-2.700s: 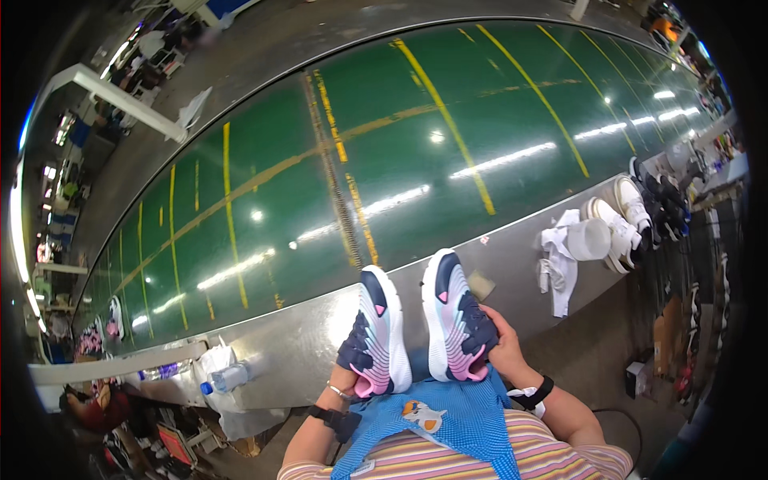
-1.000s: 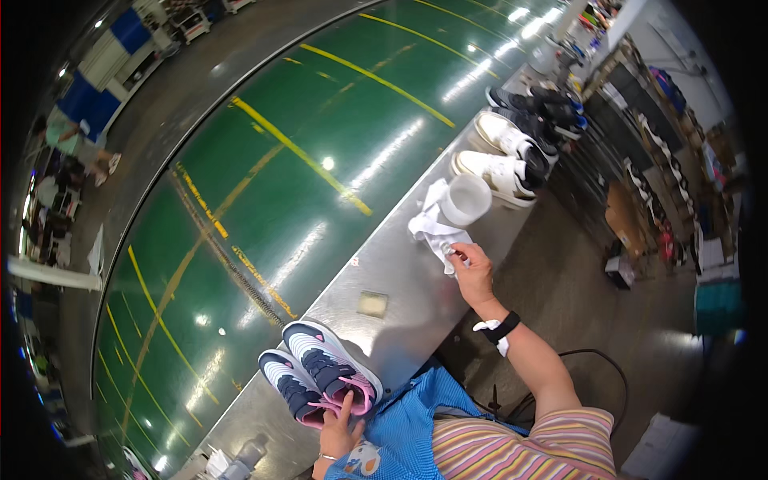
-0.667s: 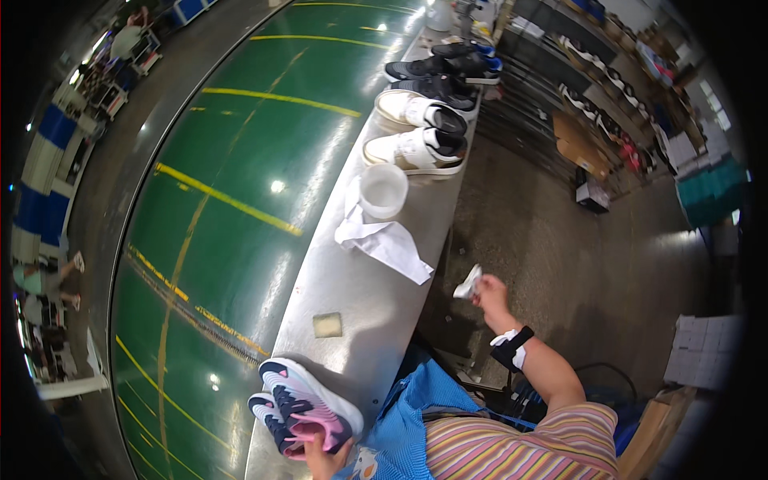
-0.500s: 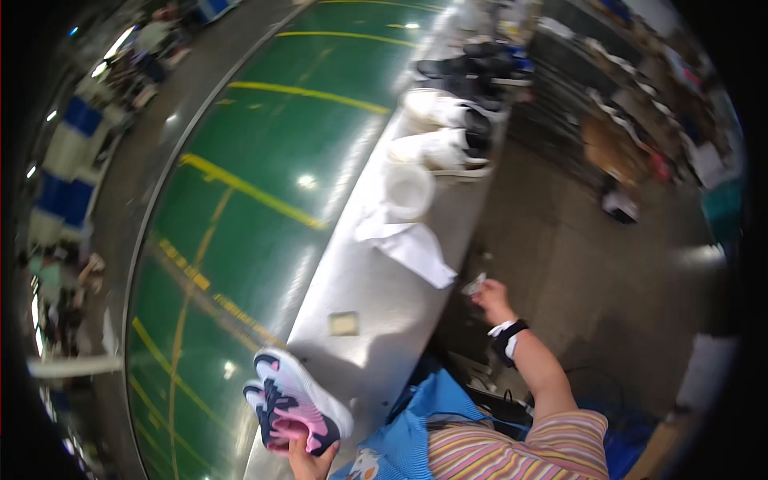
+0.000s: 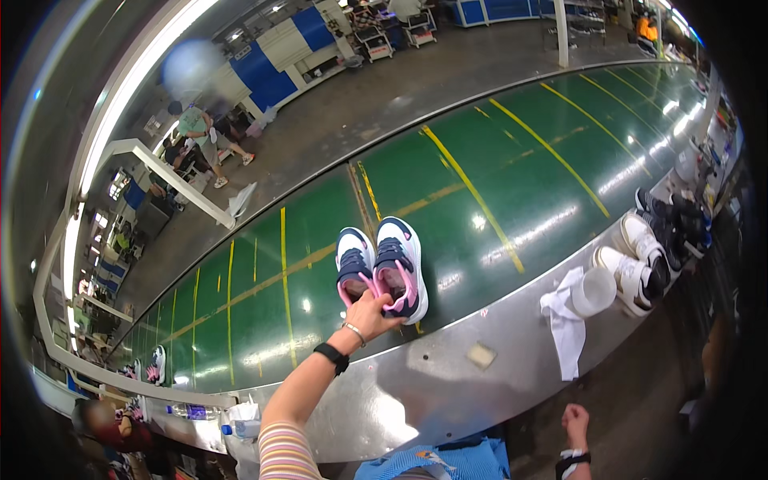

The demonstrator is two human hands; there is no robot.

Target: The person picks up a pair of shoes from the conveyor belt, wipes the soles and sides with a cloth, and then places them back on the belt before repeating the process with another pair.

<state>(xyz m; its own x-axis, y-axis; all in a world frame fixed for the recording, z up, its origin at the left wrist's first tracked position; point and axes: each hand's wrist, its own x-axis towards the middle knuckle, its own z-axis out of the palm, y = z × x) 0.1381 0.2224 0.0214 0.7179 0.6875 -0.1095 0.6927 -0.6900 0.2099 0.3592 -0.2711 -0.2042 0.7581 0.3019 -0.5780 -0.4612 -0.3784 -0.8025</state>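
Note:
My left hand [image 5: 370, 318] is closed on the heels of a pair of sneakers, with the thumb and fingers at the pink collars. The left sneaker [image 5: 352, 254] and right sneaker [image 5: 400, 260] are white and navy with pink linings, side by side, toes pointing away. They are over the green conveyor belt [image 5: 480, 172], close to its near metal edge. My right hand [image 5: 574, 426] is a loose fist low at the right, beyond the metal ledge and touching nothing around it. Whatever its curled fingers hold, if anything, is hidden.
On the metal ledge [image 5: 344, 412] are a small yellowish pad [image 5: 482, 355], a white cloth [image 5: 566, 328], a white cup [image 5: 594, 291], white shoes [image 5: 632, 276] and dark shoes [image 5: 684, 220]. Bottles [image 5: 192, 411] lie at the left. Another person [image 5: 204, 136] walks across the belt.
The sneakers went from above the near ledge to over the belt in my left hand. My right hand's whitish scrap no longer shows. The view has swung left.

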